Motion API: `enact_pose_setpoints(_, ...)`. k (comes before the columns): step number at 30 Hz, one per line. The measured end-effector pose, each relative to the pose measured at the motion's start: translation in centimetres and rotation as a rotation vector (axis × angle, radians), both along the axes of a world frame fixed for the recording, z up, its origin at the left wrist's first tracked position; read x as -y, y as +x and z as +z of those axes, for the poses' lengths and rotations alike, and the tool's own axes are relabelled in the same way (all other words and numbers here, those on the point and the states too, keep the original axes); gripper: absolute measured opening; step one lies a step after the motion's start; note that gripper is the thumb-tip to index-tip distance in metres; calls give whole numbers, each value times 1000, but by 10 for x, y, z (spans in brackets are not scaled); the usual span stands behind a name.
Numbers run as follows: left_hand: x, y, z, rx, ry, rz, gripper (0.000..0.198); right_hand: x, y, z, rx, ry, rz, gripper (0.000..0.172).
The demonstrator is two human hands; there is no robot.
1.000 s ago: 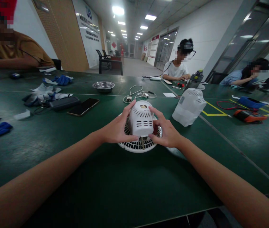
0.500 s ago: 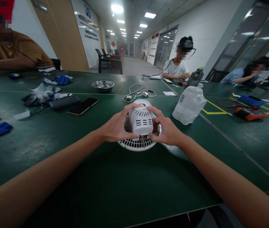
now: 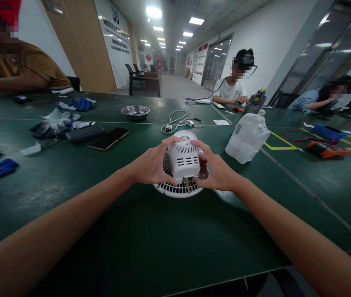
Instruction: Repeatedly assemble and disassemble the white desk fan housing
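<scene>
Between my two hands is a white plastic motor housing (image 3: 185, 163) with curved and straight vent slots. It stands over a round white fan grille (image 3: 178, 190) that rests on the green table. My left hand (image 3: 153, 165) grips the housing's left side, thumb low and fingers over the upper edge. On the opposite side, my right hand (image 3: 214, 167) holds it in the same way. A thin brownish part shows under the housing's near edge, against the grille's bars; I cannot make out what it is.
Beyond the grille lie a coiled white cable (image 3: 183, 122) and a steel bowl (image 3: 135, 111). A phone (image 3: 109, 138) and gloves (image 3: 56, 123) are to the left. Rightward stand a translucent white container (image 3: 247, 138) and an orange meter (image 3: 326, 149). Other people sit around the table.
Both hands keep their hold on the motor housing. My left thumb has shifted slightly along its lower edge; the housing and grille have hardly moved.
</scene>
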State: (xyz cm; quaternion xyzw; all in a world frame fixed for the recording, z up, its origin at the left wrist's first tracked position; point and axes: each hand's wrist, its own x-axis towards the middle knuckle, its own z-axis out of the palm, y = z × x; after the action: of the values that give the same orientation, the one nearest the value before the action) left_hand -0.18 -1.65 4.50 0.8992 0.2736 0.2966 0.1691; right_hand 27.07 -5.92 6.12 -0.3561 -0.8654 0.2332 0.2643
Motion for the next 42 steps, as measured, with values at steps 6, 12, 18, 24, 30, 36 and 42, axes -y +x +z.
enact_pose_setpoints(6,-1,1,-3,-2,16,30,122,0,0,-2,-12,-5,-1,103)
enact_pose_setpoints(12,-6,-3,-8,6,31,130,104,-10,17,-4,69,132,-86,102)
enact_pose_setpoints(18,-16,-15,-18,166,-27,457,55,-32,43,-13,-27,283,-385,82)
enact_pose_setpoints(24,-33,-29,-31,54,-192,612,40,-28,38,-13,-176,160,-267,81)
enact_pose_setpoints(30,-35,-26,-33,19,-193,617,37,-26,28,-23,-109,40,-215,109)
enact_pose_setpoints(36,-32,-24,-34,47,-202,604,35,-27,11,-31,-239,50,-360,102)
enact_pose_setpoints(42,-30,-23,-33,57,-236,588,34,-32,27,-26,-156,4,-152,103)
